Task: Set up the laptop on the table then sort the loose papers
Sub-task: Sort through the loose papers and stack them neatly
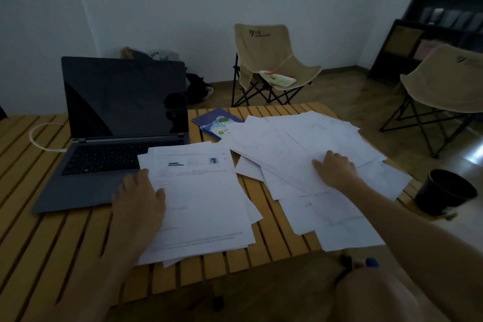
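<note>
Sorting is clearly the step in hand now, since the laptop (117,133) already stands open on the left of the slatted wooden desk (39,230), its screen dark and a white cable (44,138) looped just beside its far left corner. The left hand (138,198) lies flat with fingers straight, pressing the left edge of a squared-up stack of papers (201,204) that overlaps the laptop's front right corner; the top sheet carries a small photo and printed lines. The right hand (335,168) is spread open too, its fingers resting on the loose papers (313,154) fanned across the right half of the desk, holding nothing that I can see. A blue booklet (217,123) pokes out from under the far edge of that spread. To do this well, I would keep the left hand as an anchor on the tidy stack so it does not skid on the slats, and have the right hand slide a single top sheet free, not drag a clump. Several sheets hang over the near and right edges of the desk, and a dark bin (444,191) sits on the floor just below that corner, so any sweeping pull risks tipping pages off. Shifting the stack clear of the laptop would also stop paper catching on its edge. Two folding chairs (271,65) stand well apart behind.
</note>
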A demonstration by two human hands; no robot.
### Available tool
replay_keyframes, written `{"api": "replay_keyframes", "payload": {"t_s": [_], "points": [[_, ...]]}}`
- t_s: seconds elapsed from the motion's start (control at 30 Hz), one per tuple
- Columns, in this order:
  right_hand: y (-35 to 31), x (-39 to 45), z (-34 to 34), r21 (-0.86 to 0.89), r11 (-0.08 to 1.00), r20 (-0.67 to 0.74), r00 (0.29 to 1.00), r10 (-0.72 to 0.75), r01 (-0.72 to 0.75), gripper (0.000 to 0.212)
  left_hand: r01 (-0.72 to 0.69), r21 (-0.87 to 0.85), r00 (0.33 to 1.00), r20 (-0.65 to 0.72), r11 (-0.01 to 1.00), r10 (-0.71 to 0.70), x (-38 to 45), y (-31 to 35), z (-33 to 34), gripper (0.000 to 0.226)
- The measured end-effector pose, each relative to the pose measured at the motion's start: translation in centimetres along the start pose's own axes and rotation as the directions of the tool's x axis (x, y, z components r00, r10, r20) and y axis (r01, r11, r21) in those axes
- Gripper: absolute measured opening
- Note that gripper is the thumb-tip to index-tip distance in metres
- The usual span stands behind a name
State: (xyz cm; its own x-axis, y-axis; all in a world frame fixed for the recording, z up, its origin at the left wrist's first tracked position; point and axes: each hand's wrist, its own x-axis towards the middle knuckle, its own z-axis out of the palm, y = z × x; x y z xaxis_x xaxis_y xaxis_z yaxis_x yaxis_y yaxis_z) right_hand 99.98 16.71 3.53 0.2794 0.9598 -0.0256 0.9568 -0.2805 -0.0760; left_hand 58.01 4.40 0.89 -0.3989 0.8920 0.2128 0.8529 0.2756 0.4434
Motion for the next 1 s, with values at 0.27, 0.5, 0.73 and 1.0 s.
{"api": "replay_keyframes", "payload": {"t_s": [0.27,0.5,0.73,1.0], "points": [[0.2,-2.8,-1.7,-0.296,0.936,-0.166,0.954,-0.249,0.192,0.019,-0.305,0.077,0.952,0.023,0.949,0.304,-1.0,4.9,0.4,0.042],[-0.4,-7.6,-2.8,-0.321,0.894,-0.229,0.89,-0.395,0.313,0.02,-0.543,-0.088,0.83,0.099,0.835,0.549,-3.1,10.2,1.0,0.046],[1.5,-7.9,-1.7,0.073,0.919,0.111,0.913,-0.393,0.387,0.038,-0.626,-0.147,0.7,0.325,0.766,0.636,-6.2,12.8,2.9,0.057],[7.2,-1.1,-1.6,0.358,0.93,-0.046,0.993,0.112,-0.089,0.044,-0.664,-0.078,0.643,0.447,0.743,0.621,-6.5,10.8,5.7,0.093]]}}
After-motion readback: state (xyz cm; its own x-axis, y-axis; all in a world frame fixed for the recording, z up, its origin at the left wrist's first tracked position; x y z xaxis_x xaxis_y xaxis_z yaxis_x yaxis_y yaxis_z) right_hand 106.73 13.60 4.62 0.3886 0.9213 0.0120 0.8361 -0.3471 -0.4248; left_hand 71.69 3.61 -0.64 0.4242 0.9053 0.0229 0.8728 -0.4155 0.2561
